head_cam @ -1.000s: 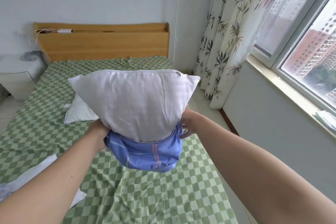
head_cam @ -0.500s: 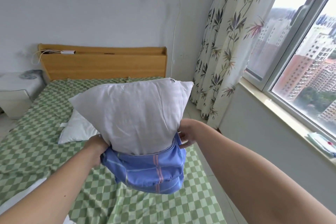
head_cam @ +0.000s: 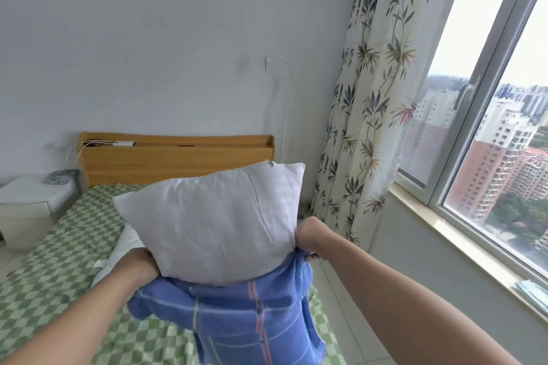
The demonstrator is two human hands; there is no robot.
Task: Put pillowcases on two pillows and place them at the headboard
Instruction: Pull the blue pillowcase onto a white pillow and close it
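A white pillow (head_cam: 213,222) stands upright in the air over the bed, its lower end sunk into a blue checked pillowcase (head_cam: 237,314). My left hand (head_cam: 139,264) grips the pillowcase's open edge at the pillow's left side. My right hand (head_cam: 308,235) grips the edge at the right side. Most of the pillow sticks out above the case. A second white pillow (head_cam: 124,246) lies on the bed behind, largely hidden. The wooden headboard (head_cam: 178,160) is at the far end of the bed.
The bed (head_cam: 53,270) has a green checked sheet. A white nightstand (head_cam: 29,207) stands at the left of the headboard. A flowered curtain (head_cam: 376,98) and a window (head_cam: 489,157) are on the right, with a strip of floor beside the bed.
The pillow and pillowcase have been lifted higher, and my view has tilted up. The case now hangs longer below the pillow. Both hands keep their hold on the edge.
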